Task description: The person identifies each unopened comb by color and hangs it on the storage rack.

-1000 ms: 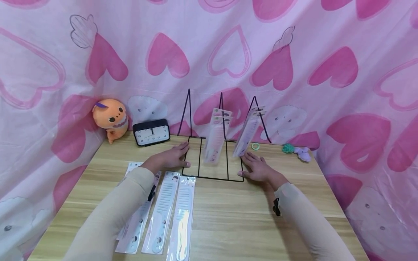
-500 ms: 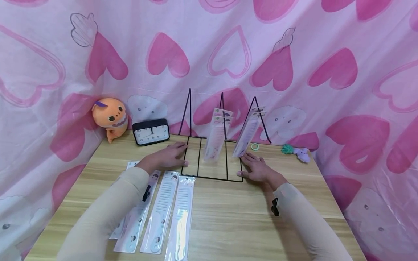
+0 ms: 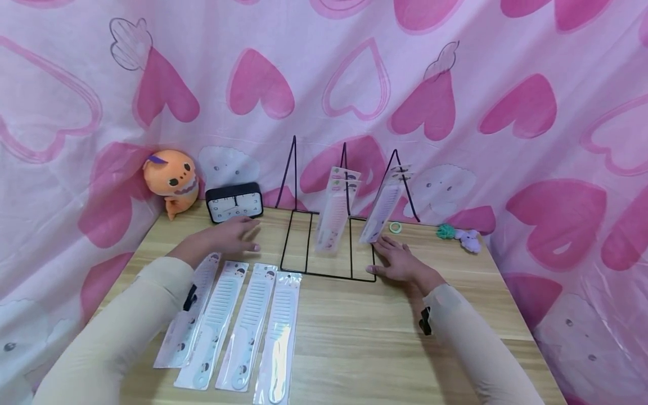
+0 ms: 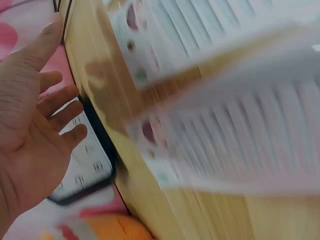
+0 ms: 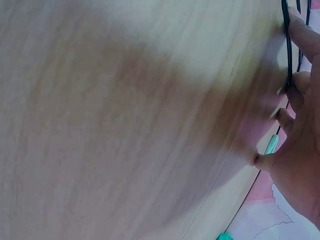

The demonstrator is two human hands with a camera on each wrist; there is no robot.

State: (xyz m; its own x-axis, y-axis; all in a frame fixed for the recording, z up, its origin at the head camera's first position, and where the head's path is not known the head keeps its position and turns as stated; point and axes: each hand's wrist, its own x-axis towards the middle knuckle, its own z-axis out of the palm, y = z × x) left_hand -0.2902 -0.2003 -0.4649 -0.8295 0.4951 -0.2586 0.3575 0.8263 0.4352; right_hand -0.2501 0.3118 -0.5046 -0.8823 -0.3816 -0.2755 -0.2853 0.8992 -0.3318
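Observation:
My left hand hovers over the table's left side with loosely spread fingers and holds nothing. Below it lie several packaged white combs, side by side in clear sleeves; a comb shows close by in the left wrist view. A black wire rack stands at the back. Packaged combs hang from its middle arm and more packaged combs from its right arm. Fingers extended, my right hand rests at the rack's right base wire, its thumb right against the wire.
Behind the left hand stands a black-framed clock, with an orange plush toy beside it. Right of the rack lie a small pale green ring and a green and purple trinket. A pink heart curtain borders the table.
My left hand has left the rack's left base wire and moved left over the combs, uncovering more of them. The right hand has stayed at the rack.

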